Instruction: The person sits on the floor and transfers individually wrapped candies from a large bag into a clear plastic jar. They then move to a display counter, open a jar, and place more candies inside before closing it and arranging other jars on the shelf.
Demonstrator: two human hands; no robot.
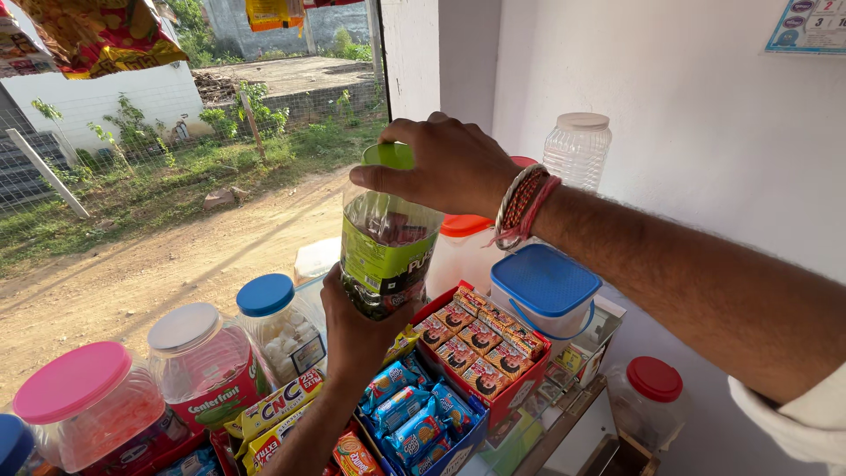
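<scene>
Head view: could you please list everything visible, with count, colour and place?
held jar: 1, clear with green label, centre
green lid: 1, on held jar
pink-lid jar: 1, bottom left
white-lid jar: 1, left
blue-lid jar: 1, left of centre
blue-lid tub: 1, white, right
biscuit packs: several, blue, bottom centre
red box: 1, centre right
left hand: under held jar
right hand: on green lid

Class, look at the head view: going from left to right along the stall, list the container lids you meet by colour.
Pink lid → white lid → small blue lid → green lid under the right hand → orange lid → square blue lid → red lid.
</scene>
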